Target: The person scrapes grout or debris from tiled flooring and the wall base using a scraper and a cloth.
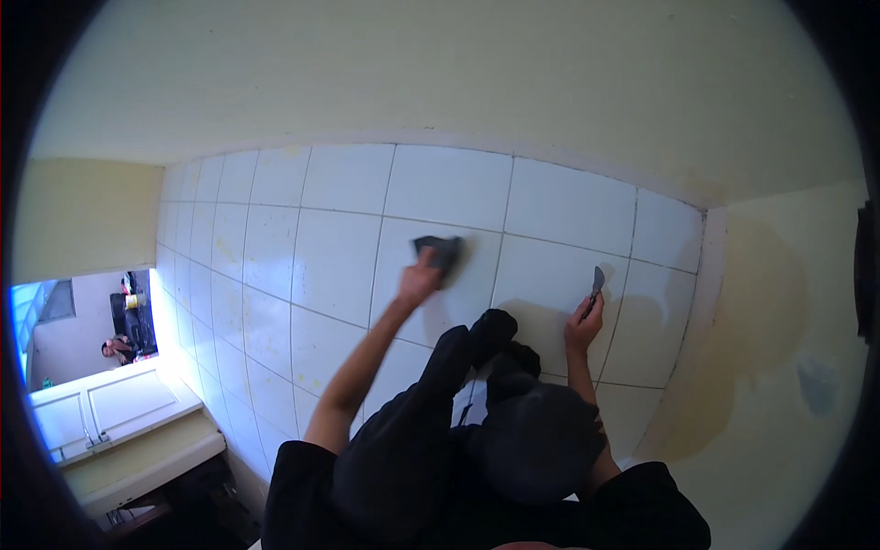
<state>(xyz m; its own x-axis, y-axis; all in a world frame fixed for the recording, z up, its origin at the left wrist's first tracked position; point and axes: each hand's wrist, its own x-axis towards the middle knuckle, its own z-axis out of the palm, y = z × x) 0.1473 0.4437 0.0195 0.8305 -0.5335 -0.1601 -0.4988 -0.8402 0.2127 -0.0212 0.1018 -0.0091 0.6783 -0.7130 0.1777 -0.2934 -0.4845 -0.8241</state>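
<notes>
My left hand (420, 280) is closed on a dark grey cloth (442, 254), which is bunched up and slightly blurred against the white tiled floor (339, 257). In my right hand (584, 324) is a small knife (599, 277) with a short, curved blade and a dark handle. Its blade points away from me, apart from the cloth. Between my arms are my bent, dark-clothed knees, with my dark-covered feet (495, 328) on the tiles.
A pale yellow wall (440, 73) runs along the far edge; another wall (770, 367) with brownish stains stands at right. Yellowish specks mark the left tiles. At lower left are a white panelled door (133, 403) and an opening where another person (117, 347) shows.
</notes>
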